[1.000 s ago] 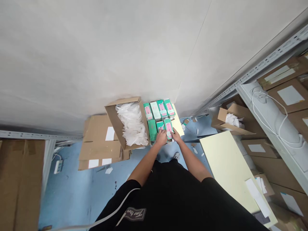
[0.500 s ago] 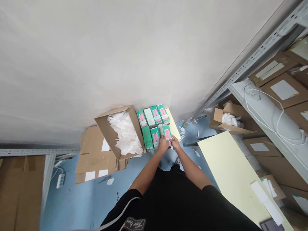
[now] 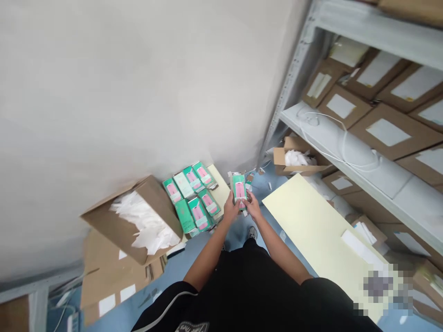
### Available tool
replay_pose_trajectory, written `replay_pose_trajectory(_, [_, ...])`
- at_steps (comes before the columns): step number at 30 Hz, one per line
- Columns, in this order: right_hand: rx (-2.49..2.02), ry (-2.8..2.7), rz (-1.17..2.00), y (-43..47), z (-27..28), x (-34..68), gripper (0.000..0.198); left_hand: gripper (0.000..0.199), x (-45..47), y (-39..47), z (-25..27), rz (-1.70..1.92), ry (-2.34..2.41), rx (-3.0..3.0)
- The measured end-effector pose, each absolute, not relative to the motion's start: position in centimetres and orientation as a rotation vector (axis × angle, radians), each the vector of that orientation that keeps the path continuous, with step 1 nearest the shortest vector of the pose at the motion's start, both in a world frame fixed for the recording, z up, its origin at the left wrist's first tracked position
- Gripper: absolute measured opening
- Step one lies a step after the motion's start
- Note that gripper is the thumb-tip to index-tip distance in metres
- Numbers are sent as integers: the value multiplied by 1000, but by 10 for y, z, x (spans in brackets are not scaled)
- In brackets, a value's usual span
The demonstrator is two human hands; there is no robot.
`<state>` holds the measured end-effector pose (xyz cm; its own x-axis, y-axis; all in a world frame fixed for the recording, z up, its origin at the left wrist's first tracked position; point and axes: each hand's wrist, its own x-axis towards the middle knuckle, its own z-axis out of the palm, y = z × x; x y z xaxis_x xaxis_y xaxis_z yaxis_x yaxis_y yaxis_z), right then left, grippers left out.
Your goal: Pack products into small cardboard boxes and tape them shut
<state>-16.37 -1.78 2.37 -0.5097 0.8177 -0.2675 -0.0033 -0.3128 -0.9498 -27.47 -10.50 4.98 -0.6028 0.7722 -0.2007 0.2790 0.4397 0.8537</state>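
Observation:
Between my two hands is a small green box (image 3: 239, 182) with a pink panel and a whitish flap or edge at its far left. My left hand (image 3: 230, 208) grips its left side, the thumb on the near part. From the right, my right hand (image 3: 253, 207) closes on the near right edge. Left of my hands, several similar boxes stand in two rows, among them a pink-fronted green box (image 3: 198, 213), a plain green box (image 3: 186, 216) and a pale box (image 3: 183, 185). The box in hand is held apart from these rows.
An open carton (image 3: 157, 205) with white wrapping lies tilted at the left, above flattened cardboard (image 3: 104, 281). A cream tabletop (image 3: 311, 230) stands to the right. Shelving (image 3: 391, 170) with cartons runs behind it, with an open carton (image 3: 299, 159) below. Scraps litter the blue floor.
Both hands have lifted a green-and-pink box out of the near row and moved it right, away from the others. My view has turned to the right, showing more shelving.

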Motion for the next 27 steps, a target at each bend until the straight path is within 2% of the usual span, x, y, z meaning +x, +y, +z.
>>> replay_pose_trajectory(3, [-1033,-1356,1833,22,39,-122,87,70,-249,-57,67,1190,1931,959])
replay_pose_trajectory(10, [-1098,-1266,1588,79,75,-15,81,70,-169,42,98,1186,1522,1214])
replay_pose_trajectory(17, [-1220,-1093,1306,85,90,62,80,71,-100,96,108,1012,1281,1299])
replay_pose_trajectory(27, [-1444,-911,1019,67,116,113,82,56,-48,141,106,848,929,1329])
